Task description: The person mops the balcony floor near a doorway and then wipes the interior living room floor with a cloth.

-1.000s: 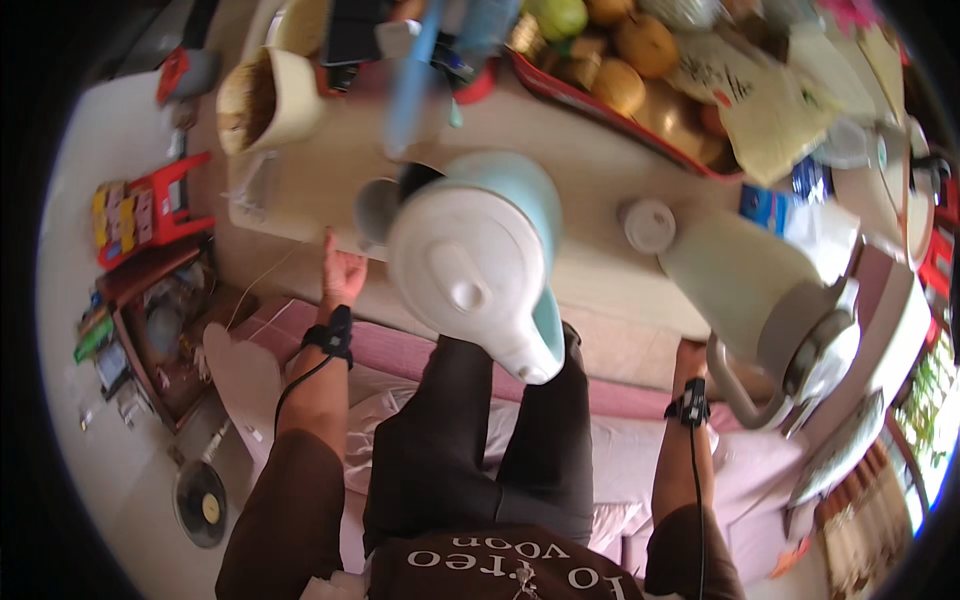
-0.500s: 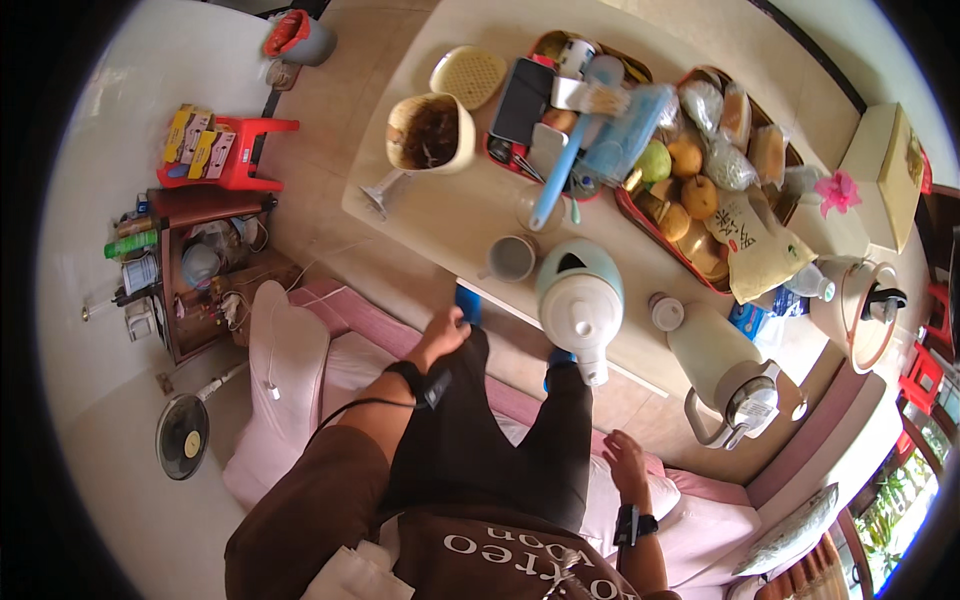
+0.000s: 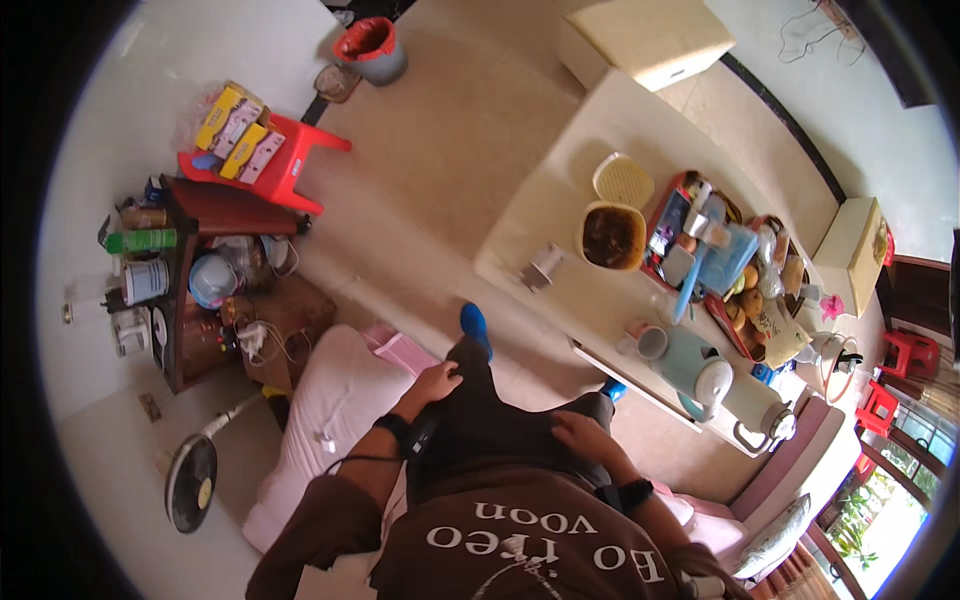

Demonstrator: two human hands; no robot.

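Person and counter (image 3: 545,215) viewed from above; both palms face away and are hidden, the fruit (image 3: 752,303) and packets (image 3: 785,335) beyond the pale blue kettle (image 3: 690,362) crowd too closely to separate fully, and a black border crops the room. Relative to the kettle, the dark trousers (image 3: 510,420) lie left and nearer the wearer. The left hand (image 3: 438,382) lies at the left thigh, fingers (image 3: 452,370) curled; the right hand (image 3: 585,440) lies over the other thigh, fingers loosely bent; whether either set encloses anything cannot be told. The trousers are directly below both. The beige counter extends leftward from the kettle, bearing a grey mug (image 3: 652,342) just beside it and a cream pot (image 3: 611,267) farther left. Well left of the kettle, a red stool (image 3: 300,160) stands on the floor (image 3: 430,150); a pink sofa (image 3: 330,430) lies left of the kettle, on the wearer's side
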